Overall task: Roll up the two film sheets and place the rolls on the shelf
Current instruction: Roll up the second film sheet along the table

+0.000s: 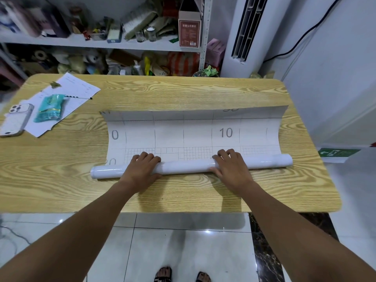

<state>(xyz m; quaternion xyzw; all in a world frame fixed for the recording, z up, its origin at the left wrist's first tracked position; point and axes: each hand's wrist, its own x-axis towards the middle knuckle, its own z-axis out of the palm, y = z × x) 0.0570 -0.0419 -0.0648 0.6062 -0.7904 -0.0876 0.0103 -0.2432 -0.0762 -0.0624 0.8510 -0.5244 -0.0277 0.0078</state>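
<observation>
While the roll lies across the near part of the table, I have both hands on it: my left hand towards its left end, my right hand right of its middle. On each hand the fingers curl over the top and down the far side, and the thumb sits against the near side, so the tube is gripped from both sides.

About half of the sheet seems to be unrolled, gridded face up, and its far edge curls upward off the wood. I see only one sheet and cannot tell whether a second lies under it.

To do this well I should push forward with both hands at the same pace, so that neither end runs ahead and the tube does not turn into a cone. Firm downward pressure should make the winding tight. Since my hands leave the outer ends free, I would check those ends as I go. The springy far edge will likely need pinning under my fingertips at the finish. The shelf behind looks crowded, so a slim roll will fit better.
</observation>
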